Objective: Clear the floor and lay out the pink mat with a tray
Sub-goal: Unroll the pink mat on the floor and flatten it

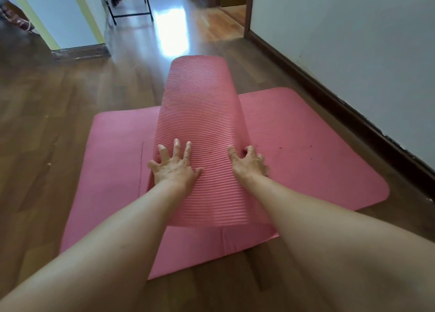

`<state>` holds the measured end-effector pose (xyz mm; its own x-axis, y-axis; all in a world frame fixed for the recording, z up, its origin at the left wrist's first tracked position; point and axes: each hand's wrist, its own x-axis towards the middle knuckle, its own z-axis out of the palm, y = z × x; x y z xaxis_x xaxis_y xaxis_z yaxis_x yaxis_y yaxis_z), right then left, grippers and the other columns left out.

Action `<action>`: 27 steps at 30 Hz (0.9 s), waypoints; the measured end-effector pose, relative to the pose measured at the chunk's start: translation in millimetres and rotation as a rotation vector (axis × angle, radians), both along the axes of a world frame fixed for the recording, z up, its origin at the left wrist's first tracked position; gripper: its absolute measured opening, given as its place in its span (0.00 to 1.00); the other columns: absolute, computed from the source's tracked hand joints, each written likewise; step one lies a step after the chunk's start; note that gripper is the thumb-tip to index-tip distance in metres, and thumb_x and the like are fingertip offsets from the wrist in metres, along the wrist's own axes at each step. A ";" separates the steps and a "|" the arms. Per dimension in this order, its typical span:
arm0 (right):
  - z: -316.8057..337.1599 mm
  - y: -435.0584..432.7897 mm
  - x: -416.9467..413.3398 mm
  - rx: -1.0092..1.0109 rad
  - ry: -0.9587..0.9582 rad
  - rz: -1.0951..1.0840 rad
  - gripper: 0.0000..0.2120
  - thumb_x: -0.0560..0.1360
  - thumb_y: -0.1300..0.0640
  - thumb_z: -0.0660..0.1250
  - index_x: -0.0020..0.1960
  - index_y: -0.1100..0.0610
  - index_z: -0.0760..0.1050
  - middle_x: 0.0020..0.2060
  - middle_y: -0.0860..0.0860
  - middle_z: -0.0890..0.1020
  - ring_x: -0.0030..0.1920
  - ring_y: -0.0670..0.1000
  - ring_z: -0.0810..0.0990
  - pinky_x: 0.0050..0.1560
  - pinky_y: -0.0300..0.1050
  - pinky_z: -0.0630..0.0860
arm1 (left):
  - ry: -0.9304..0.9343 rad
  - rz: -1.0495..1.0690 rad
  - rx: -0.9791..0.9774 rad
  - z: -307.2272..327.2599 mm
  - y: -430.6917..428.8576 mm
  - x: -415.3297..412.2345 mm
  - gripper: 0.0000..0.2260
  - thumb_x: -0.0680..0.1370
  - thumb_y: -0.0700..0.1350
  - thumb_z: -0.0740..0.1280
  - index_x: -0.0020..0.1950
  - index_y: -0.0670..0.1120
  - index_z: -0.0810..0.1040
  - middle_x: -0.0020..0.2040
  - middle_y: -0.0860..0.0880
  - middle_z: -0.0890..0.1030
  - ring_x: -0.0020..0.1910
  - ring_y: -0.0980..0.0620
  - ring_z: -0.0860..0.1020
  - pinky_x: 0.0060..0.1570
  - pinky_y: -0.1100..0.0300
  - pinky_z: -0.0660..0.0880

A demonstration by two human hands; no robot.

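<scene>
Loc.: wood floor [58,104], close to wall [353,40] and dark skirting [329,85] on the right. Black metal frame legs [131,7] at far end, well apart from work area.

Pink mat [306,151] down on floor directly ahead of person. Flat sheet spread to both L and R. Raised curled section [200,104], ribbed side up, sitting on top along the middle. Cannot tell whether this is the remaining roll or a hump in the sheet.

Left hand [175,168]: fingers spread and straight, palm pressed flat on top of curled section near its L edge. Nothing grasped.
Right hand [249,164]: thumb on top, fingers hooked over R edge of curled section; judged a light hold on that edge.

Key relation: long axis of curled section pointing away from person, near end under both hands, far end toward the hallway. Hands roughly level, one per side, neither clearly nearer. Flat sheet running crosswise to that axis, so next move judged a sideways push or roll, not a forward one. Dir. not determinable.

Tray: not in view. Status est.: mat placed but not yet flat; tray step outstanding.

Risk: R corner of sheet near skirting, so little room on that side.
</scene>
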<state>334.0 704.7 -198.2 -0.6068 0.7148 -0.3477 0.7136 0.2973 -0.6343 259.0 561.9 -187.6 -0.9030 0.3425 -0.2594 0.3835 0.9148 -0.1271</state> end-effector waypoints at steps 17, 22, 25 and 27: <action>-5.0 -57.7 -28.1 -0.143 0.132 0.088 0.16 0.76 0.40 0.57 0.61 0.41 0.73 0.66 0.49 0.68 0.66 0.58 0.65 0.68 0.55 0.62 | -0.090 0.278 0.181 3.2 -52.7 -9.6 0.30 0.78 0.65 0.44 0.77 0.56 0.43 0.79 0.49 0.50 0.77 0.42 0.46 0.69 0.35 0.41; -8.6 -69.1 -35.0 -0.207 0.240 0.047 0.20 0.79 0.48 0.56 0.67 0.55 0.71 0.64 0.56 0.73 0.63 0.55 0.73 0.66 0.50 0.68 | -0.004 0.215 0.480 1.1 -35.0 -0.8 0.29 0.80 0.61 0.48 0.78 0.51 0.44 0.79 0.46 0.48 0.77 0.45 0.51 0.73 0.46 0.48; -15.5 -59.3 -28.2 -0.204 0.143 0.052 0.21 0.79 0.45 0.55 0.65 0.54 0.73 0.64 0.56 0.74 0.64 0.57 0.72 0.67 0.52 0.66 | 0.026 0.119 0.341 -2.2 -36.8 -3.7 0.28 0.81 0.56 0.49 0.78 0.51 0.42 0.79 0.47 0.44 0.77 0.46 0.45 0.74 0.47 0.45; -18.5 -55.7 -24.2 -0.214 0.084 0.105 0.23 0.79 0.42 0.54 0.67 0.53 0.71 0.66 0.55 0.73 0.67 0.57 0.69 0.70 0.54 0.62 | 0.027 0.079 0.267 -4.6 -35.4 -6.9 0.27 0.82 0.52 0.48 0.77 0.50 0.40 0.78 0.46 0.41 0.77 0.46 0.42 0.74 0.48 0.42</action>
<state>309.9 649.0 -216.8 -0.7073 0.5615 -0.4296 0.6278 0.2194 -0.7468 252.1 526.5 -192.2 -0.9348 0.3242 -0.1451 0.3098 0.9440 0.1133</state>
